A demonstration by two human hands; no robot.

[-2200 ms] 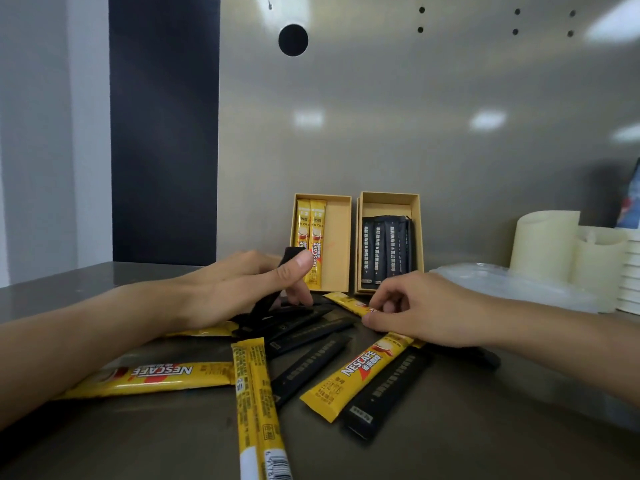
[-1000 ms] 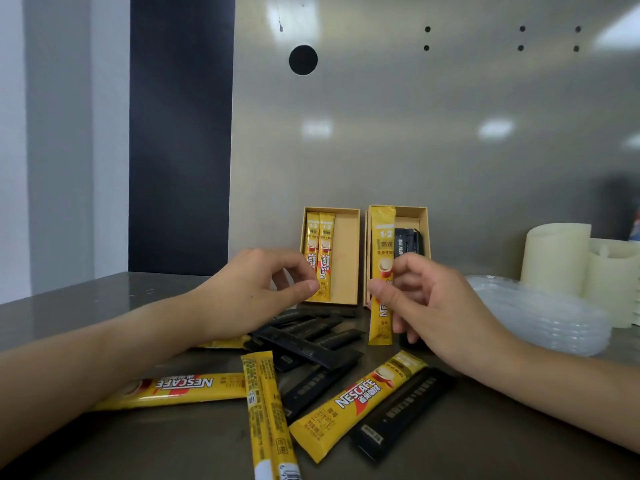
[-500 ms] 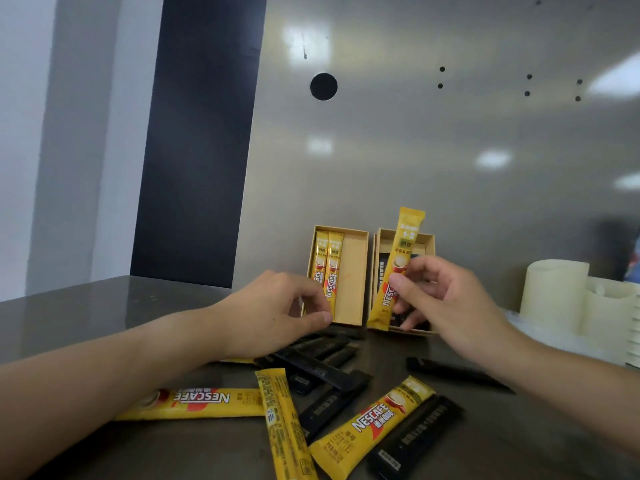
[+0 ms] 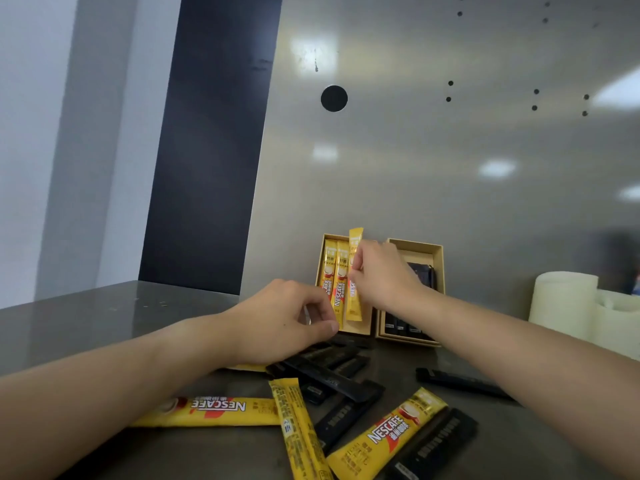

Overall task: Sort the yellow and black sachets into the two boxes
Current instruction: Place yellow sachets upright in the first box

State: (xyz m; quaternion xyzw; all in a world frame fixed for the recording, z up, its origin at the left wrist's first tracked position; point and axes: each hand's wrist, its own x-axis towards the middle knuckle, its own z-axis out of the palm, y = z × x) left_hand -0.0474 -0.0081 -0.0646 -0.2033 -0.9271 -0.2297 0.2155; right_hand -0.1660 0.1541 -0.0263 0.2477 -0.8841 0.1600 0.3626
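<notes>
Two open cardboard boxes lean against the back wall. The left box (image 4: 361, 328) holds two yellow sachets (image 4: 333, 271); the right box (image 4: 417, 244) holds black sachets (image 4: 421, 271). My right hand (image 4: 384, 275) pinches a yellow sachet (image 4: 354, 306), upright over the left box beside those two. My left hand (image 4: 277, 320) hovers above the loose pile with fingers loosely curled and nothing in it. On the table lie three yellow sachets (image 4: 207, 409) (image 4: 298, 434) (image 4: 388, 438) and several black sachets (image 4: 332, 377) (image 4: 433, 448) (image 4: 462, 382).
Cream cylindrical containers (image 4: 564, 301) stand at the right against the metal wall. The grey table (image 4: 104, 317) stretches to the left of my left arm. A dark panel (image 4: 207, 168) rises behind its far left corner.
My right hand has carried the yellow sachet leftward from in front of the right box to over the left box. The left hand has stayed above the pile.
</notes>
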